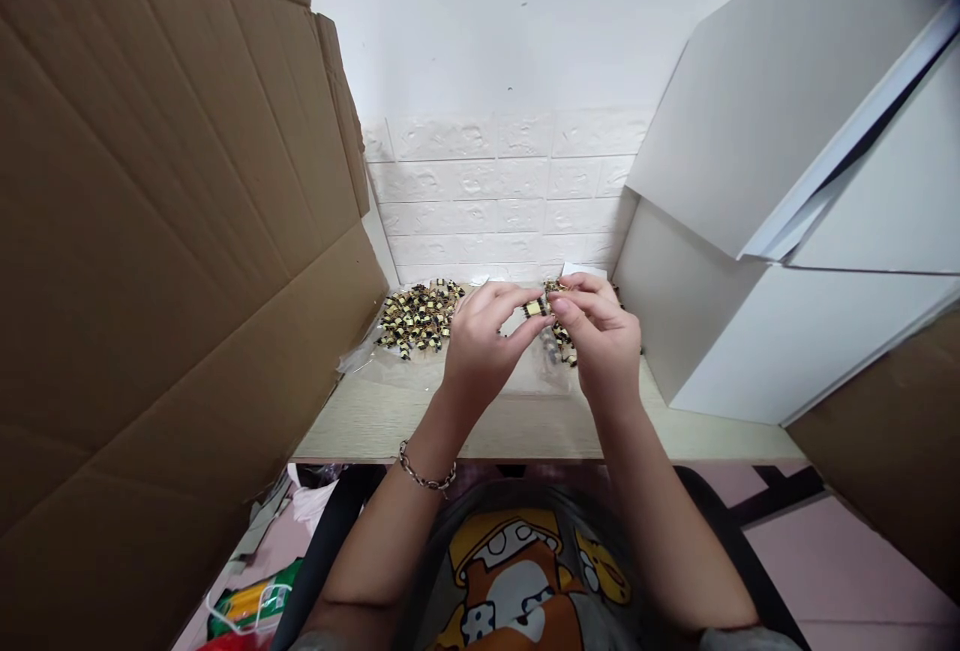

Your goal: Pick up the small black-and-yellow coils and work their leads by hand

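Between my two hands, above the table, is a small transformer (533, 309) with a yellow taped middle, black ends and thin pins. My left hand (484, 336) pinches it by thumb and forefinger from the left. My right hand (604, 336) is closed at its right end, fingertips pressed together; whether they also hold a wire or other small part is too fine to make out. A heap of similar yellow-and-black transformers (421, 319) lies to the left of my left hand. Behind my right hand sits another pile of them (564, 343), partly hidden by the fingers.
Clear plastic sheeting (397, 371) lies under the parts on the pale table (525, 428). A tall cardboard wall (187, 181) stands at the left. White boxes (697, 311) are stacked at the right. A white brick-pattern wall (480, 181) closes the back.
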The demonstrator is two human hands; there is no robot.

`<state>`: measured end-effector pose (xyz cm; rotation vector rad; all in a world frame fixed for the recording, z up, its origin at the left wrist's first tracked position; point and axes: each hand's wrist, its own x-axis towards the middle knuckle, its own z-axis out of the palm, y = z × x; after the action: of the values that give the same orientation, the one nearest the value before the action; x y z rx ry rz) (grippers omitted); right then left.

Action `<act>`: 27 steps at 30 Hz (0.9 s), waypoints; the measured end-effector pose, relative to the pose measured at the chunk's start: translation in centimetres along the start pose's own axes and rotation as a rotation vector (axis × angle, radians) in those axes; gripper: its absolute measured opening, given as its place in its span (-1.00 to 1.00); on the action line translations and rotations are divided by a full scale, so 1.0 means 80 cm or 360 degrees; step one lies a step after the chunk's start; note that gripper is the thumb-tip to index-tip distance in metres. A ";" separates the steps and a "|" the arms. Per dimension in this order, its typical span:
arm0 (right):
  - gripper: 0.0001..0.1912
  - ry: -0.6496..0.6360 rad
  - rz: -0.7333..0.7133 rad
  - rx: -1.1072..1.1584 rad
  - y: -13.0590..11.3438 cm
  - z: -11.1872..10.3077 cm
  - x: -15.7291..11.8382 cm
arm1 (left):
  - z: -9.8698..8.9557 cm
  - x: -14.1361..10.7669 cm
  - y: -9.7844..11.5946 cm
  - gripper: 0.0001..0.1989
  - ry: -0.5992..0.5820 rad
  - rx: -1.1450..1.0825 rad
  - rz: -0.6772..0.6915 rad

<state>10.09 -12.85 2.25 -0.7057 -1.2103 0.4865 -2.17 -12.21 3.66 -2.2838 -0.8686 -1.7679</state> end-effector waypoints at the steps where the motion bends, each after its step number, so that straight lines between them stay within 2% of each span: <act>1: -0.94 0.0009 -0.0002 0.0012 0.000 0.000 0.000 | 0.000 0.000 0.000 -0.80 -0.0003 -0.0001 -0.0002; 10: -0.95 0.0066 -0.0014 -0.0088 -0.005 0.004 -0.005 | 0.001 0.002 0.000 -0.81 -0.0042 0.0038 -0.0012; 16: -0.91 0.0035 0.0022 -0.0142 -0.005 0.005 -0.006 | 0.000 -0.002 -0.001 -0.82 -0.0031 0.0133 -0.0008; 21: -0.88 0.0012 0.0136 0.0085 0.001 0.012 -0.003 | -0.002 -0.007 0.001 -0.82 -0.0016 0.0300 -0.0008; 27: -0.92 -0.0096 0.0329 0.0506 -0.002 0.019 0.000 | -0.005 -0.006 0.004 -0.80 0.0090 0.0146 -0.0014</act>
<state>8.60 -12.59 2.64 -0.5468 -1.0879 0.8568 -2.42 -12.81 3.42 -2.1658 -0.9307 -1.7491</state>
